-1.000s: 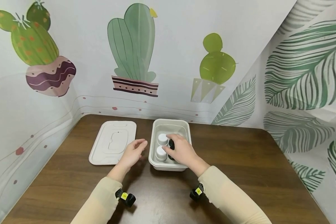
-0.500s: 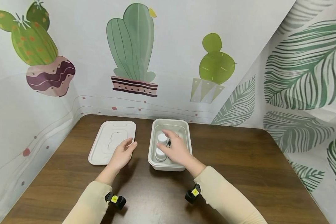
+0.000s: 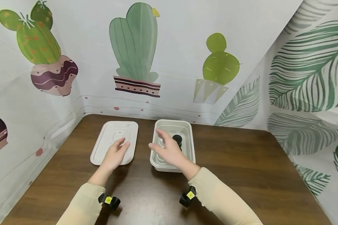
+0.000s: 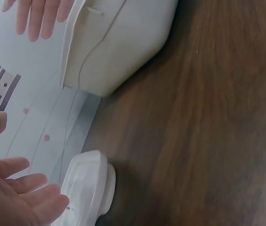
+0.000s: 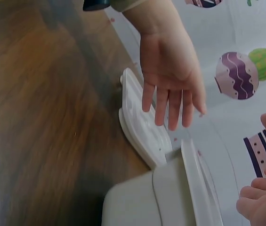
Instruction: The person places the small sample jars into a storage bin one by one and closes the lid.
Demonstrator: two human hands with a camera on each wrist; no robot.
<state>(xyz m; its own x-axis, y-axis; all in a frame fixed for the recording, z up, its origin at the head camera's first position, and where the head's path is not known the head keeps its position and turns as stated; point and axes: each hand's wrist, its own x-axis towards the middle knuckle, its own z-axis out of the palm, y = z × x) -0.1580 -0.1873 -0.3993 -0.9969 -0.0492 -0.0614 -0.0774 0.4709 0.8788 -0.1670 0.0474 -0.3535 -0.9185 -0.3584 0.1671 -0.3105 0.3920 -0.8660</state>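
Note:
My left hand (image 3: 114, 153) hovers over the near right part of a white plastic lid (image 3: 104, 142), fingers loosely bent and nothing in them. In the right wrist view that left hand (image 5: 170, 66) has its fingers fairly straight. Above a pale grey-white plastic box (image 3: 169, 169) is my right hand (image 3: 170, 151), thumb and fingers spread apart with nothing between them. A round black-topped thing (image 3: 177, 138) stands inside the box, to the right of the fingers. White-capped containers (image 3: 161, 158) in the box are mostly hidden under the right hand.
The lid lies flat on the brown wooden table (image 3: 236, 175), left of the box with a strip of tabletop between. A white backdrop (image 3: 180, 62) printed with cacti and leaves rises along the table's back edge. Each wrist wears a small black camera (image 3: 110, 201).
My left hand has moved left, from beside the box to over the lid. My right hand has shifted left within the box area, uncovering the black top and covering more of the white caps.

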